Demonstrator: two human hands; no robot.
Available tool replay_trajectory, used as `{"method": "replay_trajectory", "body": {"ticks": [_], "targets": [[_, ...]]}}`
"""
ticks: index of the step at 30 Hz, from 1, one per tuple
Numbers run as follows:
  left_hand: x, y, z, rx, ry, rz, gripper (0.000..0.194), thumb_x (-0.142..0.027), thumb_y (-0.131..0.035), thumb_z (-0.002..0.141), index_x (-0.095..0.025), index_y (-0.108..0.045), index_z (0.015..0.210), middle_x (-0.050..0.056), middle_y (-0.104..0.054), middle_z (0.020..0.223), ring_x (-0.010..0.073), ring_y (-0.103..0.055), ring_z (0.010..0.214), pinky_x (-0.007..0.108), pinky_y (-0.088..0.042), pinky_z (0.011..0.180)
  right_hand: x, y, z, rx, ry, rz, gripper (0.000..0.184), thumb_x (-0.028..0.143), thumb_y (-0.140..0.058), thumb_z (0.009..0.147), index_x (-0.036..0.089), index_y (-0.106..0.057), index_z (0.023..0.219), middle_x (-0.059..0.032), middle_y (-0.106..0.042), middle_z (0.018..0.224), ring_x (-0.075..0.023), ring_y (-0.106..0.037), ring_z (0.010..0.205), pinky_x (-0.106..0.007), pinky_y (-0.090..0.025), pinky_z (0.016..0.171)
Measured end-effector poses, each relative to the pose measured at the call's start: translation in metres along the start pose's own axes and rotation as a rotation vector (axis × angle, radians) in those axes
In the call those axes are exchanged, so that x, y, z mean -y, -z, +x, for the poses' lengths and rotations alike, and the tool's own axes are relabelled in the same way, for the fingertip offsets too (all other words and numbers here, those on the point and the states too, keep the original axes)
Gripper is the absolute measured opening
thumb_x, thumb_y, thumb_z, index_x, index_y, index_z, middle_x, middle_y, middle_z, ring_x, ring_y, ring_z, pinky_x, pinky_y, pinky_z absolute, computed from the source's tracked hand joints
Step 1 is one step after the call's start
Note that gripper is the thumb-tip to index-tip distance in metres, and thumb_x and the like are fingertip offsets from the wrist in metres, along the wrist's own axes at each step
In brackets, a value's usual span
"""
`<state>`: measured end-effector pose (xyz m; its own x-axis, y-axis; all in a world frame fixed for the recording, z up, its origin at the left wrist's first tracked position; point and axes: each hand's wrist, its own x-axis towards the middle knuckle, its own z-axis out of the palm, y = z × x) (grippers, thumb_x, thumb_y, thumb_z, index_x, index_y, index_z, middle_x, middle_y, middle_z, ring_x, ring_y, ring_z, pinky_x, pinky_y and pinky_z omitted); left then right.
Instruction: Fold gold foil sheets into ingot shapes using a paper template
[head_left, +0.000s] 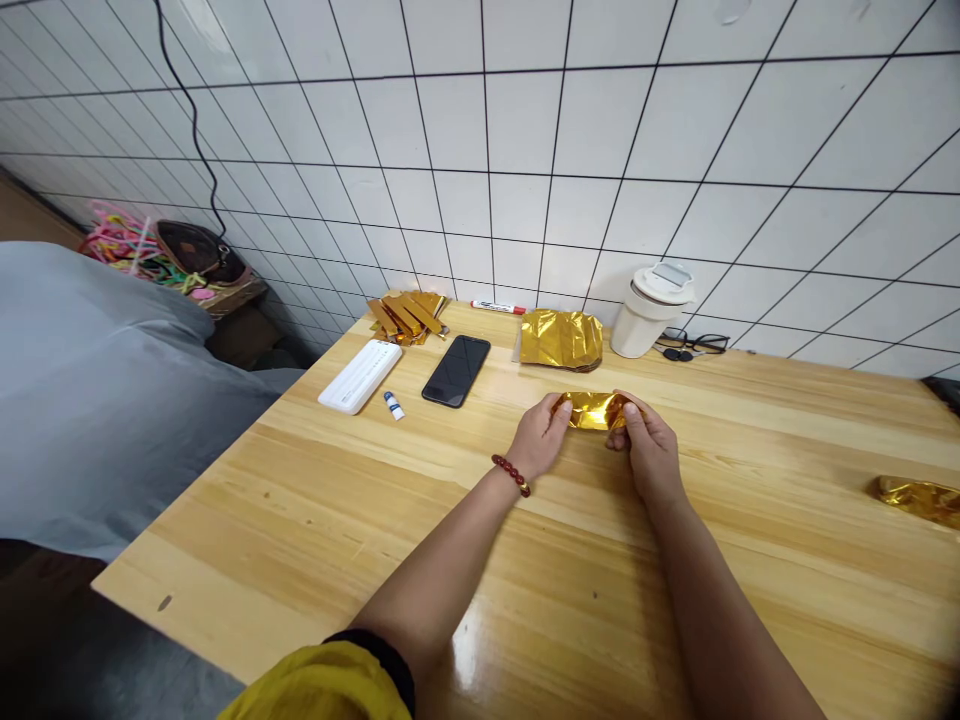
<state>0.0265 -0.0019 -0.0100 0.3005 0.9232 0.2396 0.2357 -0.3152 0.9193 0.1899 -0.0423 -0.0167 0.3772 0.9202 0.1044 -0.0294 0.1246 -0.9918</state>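
Note:
A strip of shiny gold foil [595, 411] stretches between my two hands over the middle of the table. My left hand [541, 436] pinches its left end, with the thumb on top; a beaded bracelet circles that wrist. On the other end, my right hand [651, 446] is closed with its thumb pressed on the foil and the fingers curled beneath. Just beyond my hands lies a stack of gold foil sheets [561, 339]. Folded gold strips [409, 316] sit in a pile at the back left. Another piece of gold foil [921, 499] rests at the right edge.
On the wooden table [360, 560] are a black phone [456, 371], a white power bank [361, 377], a small blue-and-white tube [394, 405], a marker [498, 307], a white cup [651, 309] and glasses [694, 344]. A tiled wall stands behind. A person in grey [97, 390] is at left.

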Motion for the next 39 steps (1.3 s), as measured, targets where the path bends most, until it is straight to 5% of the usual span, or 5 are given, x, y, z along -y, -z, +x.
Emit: {"method": "replay_trajectory", "body": {"ticks": [8,20,25,32,39], "targets": [[0.000,0.000,0.001,-0.104,-0.040,-0.067,0.037,-0.040,-0.036,0.100,-0.018,-0.061,0.116,0.010,-0.068,0.118,0.0210,-0.062,0.110,0.035,-0.047,0.098,-0.003,-0.003,-0.003,0.159,-0.003,-0.098,0.051,0.057,-0.056,0.088,0.019,-0.064,0.120,0.0005,-0.055,0.071,-0.0124,-0.043,0.055,-0.026,-0.037,0.049],[-0.001,0.000,-0.001,0.023,-0.061,0.040,0.037,-0.042,-0.038,0.099,-0.020,-0.059,0.120,0.009,-0.067,0.121,0.0219,-0.062,0.113,0.037,-0.046,0.102,-0.006,-0.001,-0.002,0.102,0.021,-0.167,0.054,0.058,-0.056,0.088,0.017,-0.063,0.123,0.0004,-0.061,0.073,-0.0116,-0.049,0.054,-0.029,-0.044,0.055],[0.001,0.000,0.000,-0.057,-0.031,-0.117,0.040,-0.049,-0.042,0.097,-0.018,-0.064,0.109,0.010,-0.069,0.110,0.0226,-0.063,0.106,0.037,-0.047,0.099,0.001,-0.003,-0.001,0.027,0.012,-0.051,0.048,0.057,-0.061,0.085,0.018,-0.065,0.113,0.0001,-0.062,0.078,-0.0096,-0.049,0.052,-0.028,-0.045,0.054],[-0.002,0.000,0.002,-0.006,-0.025,-0.398,0.046,-0.054,-0.048,0.094,-0.016,-0.067,0.112,0.011,-0.069,0.117,0.0215,-0.063,0.108,0.035,-0.048,0.098,0.006,-0.005,-0.003,0.055,-0.032,-0.011,0.052,0.059,-0.065,0.081,0.022,-0.067,0.116,-0.0005,-0.063,0.083,-0.0106,-0.050,0.053,-0.030,-0.046,0.055],[0.000,0.000,0.002,-0.089,0.040,-0.284,0.051,-0.060,-0.047,0.091,-0.014,-0.069,0.100,0.009,-0.072,0.097,0.0191,-0.064,0.092,0.031,-0.050,0.086,0.004,-0.006,-0.006,0.106,-0.038,-0.106,0.057,0.065,-0.057,0.084,0.017,-0.069,0.113,-0.0028,-0.065,0.076,-0.0139,-0.051,0.055,-0.031,-0.044,0.054]]}}
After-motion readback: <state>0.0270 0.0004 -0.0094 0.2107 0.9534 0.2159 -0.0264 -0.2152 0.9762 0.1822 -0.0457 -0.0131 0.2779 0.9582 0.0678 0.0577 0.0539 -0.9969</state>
